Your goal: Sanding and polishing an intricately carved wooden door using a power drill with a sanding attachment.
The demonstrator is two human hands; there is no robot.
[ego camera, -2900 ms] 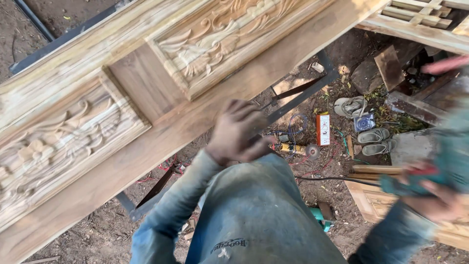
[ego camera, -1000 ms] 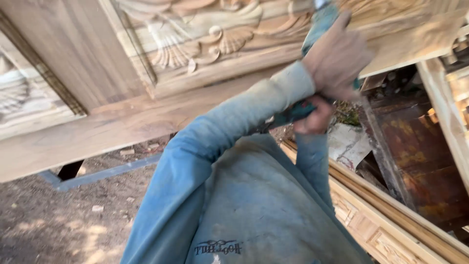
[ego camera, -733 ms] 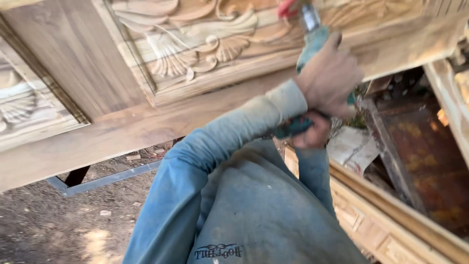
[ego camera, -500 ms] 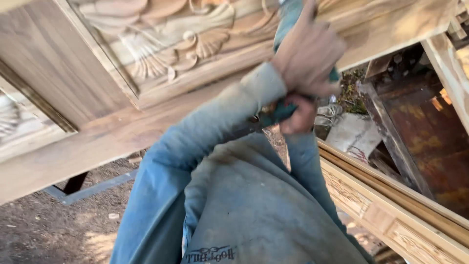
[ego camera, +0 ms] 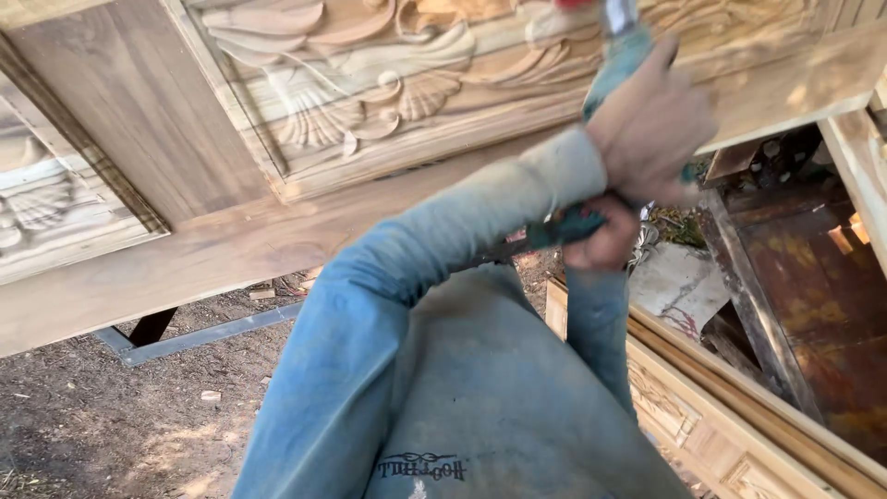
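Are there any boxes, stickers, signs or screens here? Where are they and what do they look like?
No boxes, signs or screens show.
Shirt print: bottom middle, on the front of the person's blue shirt; a small dark curly emblem with lettering under it.
Power tool: top right, held in both hands over the carved door; teal body, no label can be made out.

A teal power tool [ego camera: 617,65], gripped at both ends, points its nose onto the carved wooden door [ego camera: 370,83], angled upward.
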